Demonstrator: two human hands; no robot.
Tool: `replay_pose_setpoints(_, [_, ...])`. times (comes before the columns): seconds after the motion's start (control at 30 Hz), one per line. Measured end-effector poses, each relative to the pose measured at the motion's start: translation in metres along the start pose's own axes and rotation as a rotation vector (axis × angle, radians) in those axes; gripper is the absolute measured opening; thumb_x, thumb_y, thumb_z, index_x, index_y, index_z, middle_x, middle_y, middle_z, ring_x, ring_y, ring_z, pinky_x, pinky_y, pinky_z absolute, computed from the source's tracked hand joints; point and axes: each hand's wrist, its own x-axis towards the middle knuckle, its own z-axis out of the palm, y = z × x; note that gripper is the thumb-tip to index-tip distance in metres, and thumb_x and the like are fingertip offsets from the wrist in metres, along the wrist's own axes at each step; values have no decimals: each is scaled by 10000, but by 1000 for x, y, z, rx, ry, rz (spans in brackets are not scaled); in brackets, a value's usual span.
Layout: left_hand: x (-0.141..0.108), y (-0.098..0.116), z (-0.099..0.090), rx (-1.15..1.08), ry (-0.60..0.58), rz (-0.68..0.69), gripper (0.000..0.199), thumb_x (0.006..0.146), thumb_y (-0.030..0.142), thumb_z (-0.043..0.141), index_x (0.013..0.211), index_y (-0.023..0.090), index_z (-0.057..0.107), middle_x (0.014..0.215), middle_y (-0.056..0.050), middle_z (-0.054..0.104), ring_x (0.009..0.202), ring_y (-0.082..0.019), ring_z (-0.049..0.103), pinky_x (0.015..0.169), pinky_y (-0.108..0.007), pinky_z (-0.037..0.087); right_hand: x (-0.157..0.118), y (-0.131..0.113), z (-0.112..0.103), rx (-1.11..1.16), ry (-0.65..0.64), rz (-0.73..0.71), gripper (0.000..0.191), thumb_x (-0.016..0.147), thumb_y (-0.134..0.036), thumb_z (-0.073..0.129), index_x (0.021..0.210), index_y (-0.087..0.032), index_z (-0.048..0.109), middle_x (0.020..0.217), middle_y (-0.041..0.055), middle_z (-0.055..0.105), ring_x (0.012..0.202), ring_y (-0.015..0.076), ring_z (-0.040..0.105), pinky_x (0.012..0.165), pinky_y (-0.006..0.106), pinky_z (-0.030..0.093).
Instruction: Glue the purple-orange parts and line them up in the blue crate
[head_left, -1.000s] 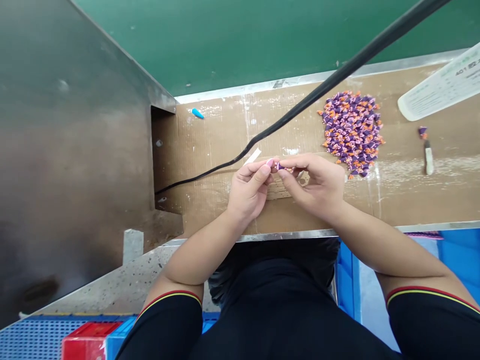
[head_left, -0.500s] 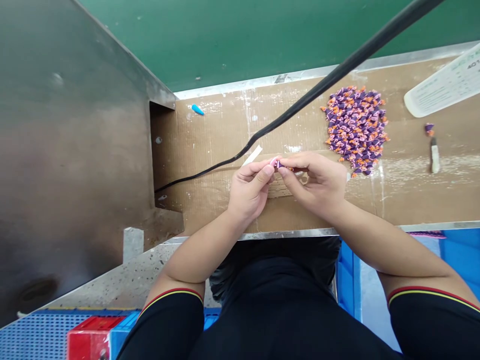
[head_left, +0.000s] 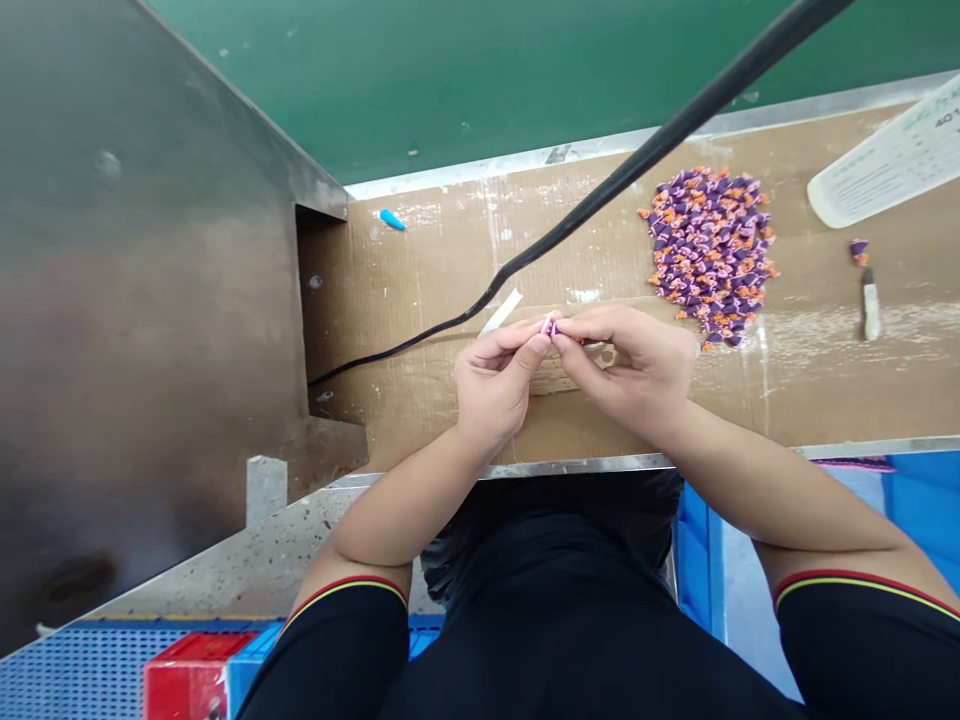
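Above the cardboard-covered bench, my left hand [head_left: 495, 385] pinches a small pink and purple piece [head_left: 548, 325] between thumb and forefinger. My right hand [head_left: 637, 365] grips the purple end of the same piece, its fingertips almost touching those of the left. Most of the piece is hidden by the fingers. To the right of my right hand lies a dense pile of small purple, pink and orange pieces [head_left: 709, 255]. A white strip [head_left: 501, 312] sticks out just beyond my left hand.
A black cable [head_left: 555, 235] runs diagonally above the bench. At right are a translucent bottle [head_left: 885, 160], a single purple and orange piece [head_left: 859, 251] and a small white-handled tool [head_left: 871, 308]. A blue cap-like piece [head_left: 392, 219] lies at far left, near a metal box [head_left: 150, 300].
Both hands stay together in nearly the same place. The purple part between the fingertips shows less now, and the left hand has shifted very slightly left.
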Motion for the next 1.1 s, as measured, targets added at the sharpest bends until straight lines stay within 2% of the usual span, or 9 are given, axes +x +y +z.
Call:
replay_pose_setpoints(0.27, [-3,-2,-3,92,-43,101,180,923,517,923,1047,389,899,1188,-31,857,1179,-254,825,1146,-505,668,-1,0,0,21,36,-30,101,1040,-219,750,996,-291,805,963,15,883,860,203,855,803,355,728])
replay_pose_setpoints(0.4, [-3,-4,-5,98,-87,145,135,982,428,880,1117,431,885,1222,-19,852,1217,-230,812,1155,-462,655,0,1,-1,36,23,-12,93,1049,-239,743,1012,-295,808,966,18,877,871,211,852,820,373,728])
replay_pose_setpoints(0.57, [-4,-4,-5,114,-60,103,197,933,532,907,1090,414,892,1204,-29,855,1212,-256,814,1148,-489,664,-1,0,-2,10,16,19,112,1051,-281,731,976,-309,811,950,14,875,859,216,847,823,383,726])
replay_pose_setpoints(0.73, [-4,-6,-1,63,-110,162,153,1005,423,858,1156,440,878,1226,-9,853,1211,-196,809,1131,-386,650,1,1,-4,5,7,11,119,1058,-286,725,985,-301,817,964,19,878,867,211,848,824,369,718])
replay_pose_setpoints(0.8, [-2,-9,2,46,-134,197,187,1036,436,819,1215,414,870,1276,-24,842,1198,-193,810,1030,-341,668,5,2,-8,-5,-5,-19,120,1066,-294,720,1001,-292,821,964,19,877,877,203,845,815,349,709])
replay_pose_setpoints(0.87, [-1,-9,1,70,-137,259,256,1077,484,750,1278,370,858,1320,-55,829,1126,-196,815,848,-297,663,9,4,-17,-29,-35,-40,108,1069,-311,727,1053,-280,829,978,17,874,864,187,833,791,321,697])
replay_pose_setpoints(0.97, [-18,3,-17,250,-89,461,297,1127,453,647,1306,320,844,1270,-75,842,964,-190,797,738,-311,631,9,7,-41,-91,-93,-37,154,1061,-296,733,1181,-267,825,1039,17,867,851,172,809,793,312,686])
replay_pose_setpoints(1.0, [-30,11,-30,348,-70,559,280,1119,424,645,1279,309,845,1222,-74,850,916,-196,789,760,-345,643,6,9,-51,-114,-125,-42,163,1055,-266,725,1185,-267,822,1041,15,862,853,172,803,807,318,682])
replay_pose_setpoints(1.1, [-77,44,-81,734,-141,860,208,1005,446,758,1126,298,840,999,-59,845,830,-233,773,735,-400,645,-14,16,-79,-209,-298,-105,175,1024,-151,670,1070,-255,802,979,18,830,863,182,779,811,328,658])
